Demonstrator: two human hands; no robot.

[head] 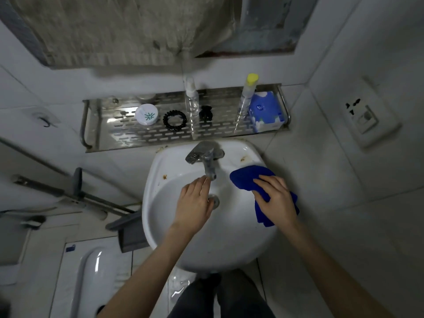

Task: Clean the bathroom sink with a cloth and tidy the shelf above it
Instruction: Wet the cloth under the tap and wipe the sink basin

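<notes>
blue cloth (247,179) pinned under right hand (277,198) on sink rim (254,157).

Grey tiled walls (344,191), wall socket (362,117)

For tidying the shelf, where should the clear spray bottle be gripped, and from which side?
Best grip the clear spray bottle round its slim upright body, coming from the front: wall behind, hair tie and claw clip low beside its base.

Royal-blue cloth (250,177) against a white ceramic sink (160,203) flecked with brown stains; slot-patterned silver metal shelf (128,136), yellow-capped clear bottle (246,92), blue-and-white tissue pack (263,111), black beaded hair tie (165,120).
</notes>
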